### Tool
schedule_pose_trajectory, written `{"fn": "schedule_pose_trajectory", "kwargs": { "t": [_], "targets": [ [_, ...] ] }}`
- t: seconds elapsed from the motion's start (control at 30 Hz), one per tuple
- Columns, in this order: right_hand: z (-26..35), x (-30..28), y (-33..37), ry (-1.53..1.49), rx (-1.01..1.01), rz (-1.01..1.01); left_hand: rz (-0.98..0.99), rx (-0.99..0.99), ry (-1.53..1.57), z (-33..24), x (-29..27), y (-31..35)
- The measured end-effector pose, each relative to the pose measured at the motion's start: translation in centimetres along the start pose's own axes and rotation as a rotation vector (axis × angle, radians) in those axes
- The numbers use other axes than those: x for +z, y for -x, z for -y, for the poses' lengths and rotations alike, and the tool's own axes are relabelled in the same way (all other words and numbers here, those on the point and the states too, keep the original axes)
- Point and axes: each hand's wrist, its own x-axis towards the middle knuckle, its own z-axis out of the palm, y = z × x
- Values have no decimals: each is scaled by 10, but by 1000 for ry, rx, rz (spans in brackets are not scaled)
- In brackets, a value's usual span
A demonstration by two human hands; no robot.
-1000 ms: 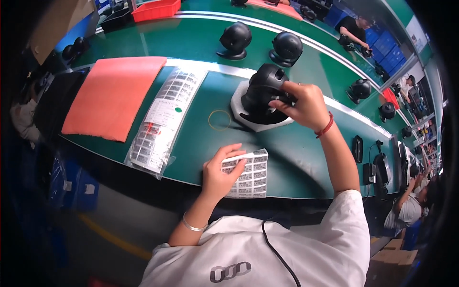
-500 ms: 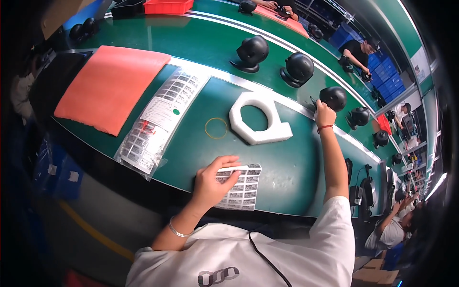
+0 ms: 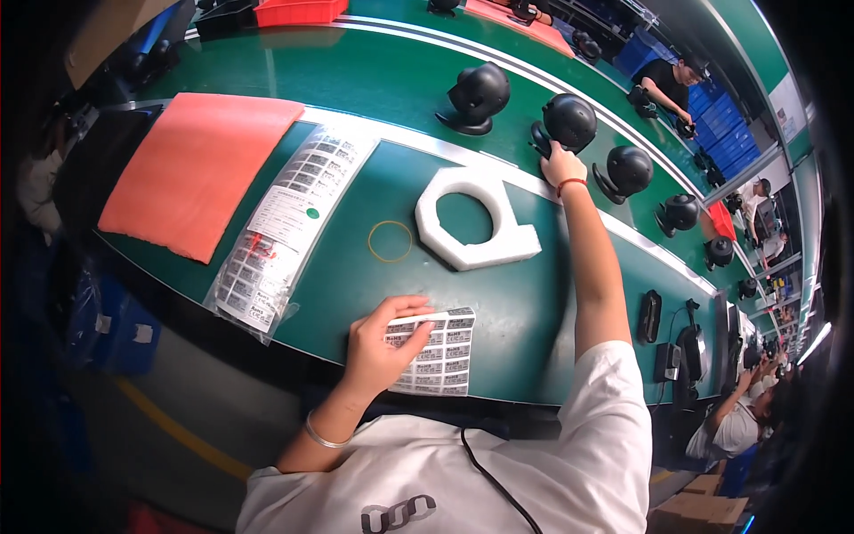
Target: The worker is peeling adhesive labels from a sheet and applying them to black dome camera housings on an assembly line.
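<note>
My left hand (image 3: 384,349) pinches a sheet of small grey-and-white labels (image 3: 442,358) near the front edge of the green workbench, the thumb lying over the sheet. Stretched out ahead, my right hand (image 3: 563,166) has its fingers closed at the base of a black round-headed device (image 3: 570,123) on the green line beyond the bench; the fingertips are partly hidden there. Between the hands sits a white foam block with a round opening (image 3: 431,222). Beside the foam lies a yellow rubber band (image 3: 390,241).
A clear bag of label sheets (image 3: 283,222) and an orange foam mat (image 3: 196,173) lie at left. More black devices (image 3: 628,169) stand along the line. A red bin (image 3: 301,11) is at far left. Black parts (image 3: 667,360) lie at right. Other people work beyond.
My right hand has moved left, from one black device to the one before it in the row. My left hand stays on the label sheet. The whole view has shifted slightly.
</note>
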Motion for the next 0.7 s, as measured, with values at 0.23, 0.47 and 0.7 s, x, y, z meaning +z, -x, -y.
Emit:
{"fn": "schedule_pose_trajectory", "kwargs": {
  "t": [0.23, 0.47, 0.7],
  "targets": [
    [-13, 2, -13, -38, 35, -24, -33, 54, -14, 2, -2, -1],
    [-55, 6, -6, 212, 7, -272, -15, 34, -4, 0, -2, 2],
    [-81, -1, 1, 362, -362, -381, -3, 23, -4, -2, -2, 0]
  ]
}}
